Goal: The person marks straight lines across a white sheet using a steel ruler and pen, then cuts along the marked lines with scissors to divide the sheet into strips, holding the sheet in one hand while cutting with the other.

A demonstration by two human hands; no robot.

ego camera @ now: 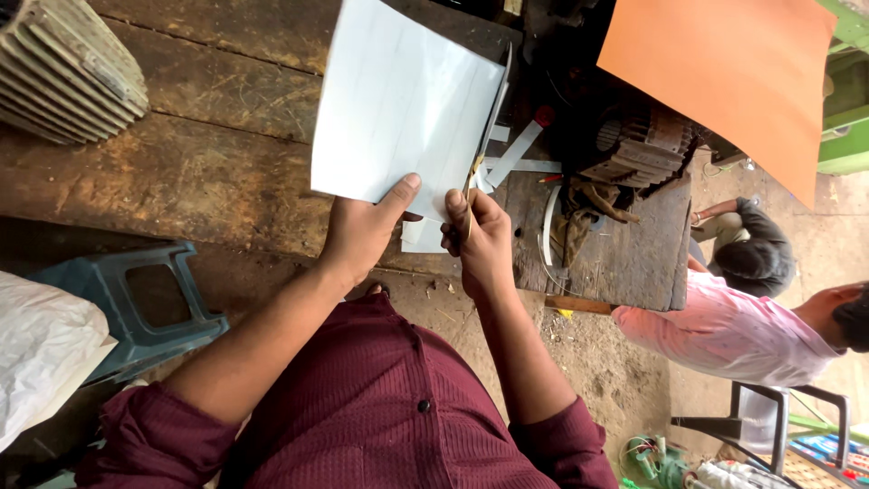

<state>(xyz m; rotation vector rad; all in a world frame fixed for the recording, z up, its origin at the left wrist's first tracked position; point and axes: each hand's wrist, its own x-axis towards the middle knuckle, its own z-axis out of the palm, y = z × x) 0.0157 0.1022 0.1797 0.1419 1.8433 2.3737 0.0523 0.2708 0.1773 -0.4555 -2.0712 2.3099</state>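
Note:
My left hand [367,226] pinches the near edge of a large white sheet [403,109] marked with faint parallel lines, thumb on top. My right hand [480,237] grips a pair of scissors [484,136], whose blades run up along the sheet's right edge. Both hands are held over a worn wooden workbench [199,172]. A cut white strip [518,149] with a red tip lies just right of the blades, with more white offcuts under my hands.
A ribbed metal motor housing [68,68] sits at the bench's far left. A dark motor stator [634,149] and an orange sheet [724,72] lie at right. A grey plastic stool [145,303] and white sack [41,349] stand below left. Two other people [751,317] crouch at right.

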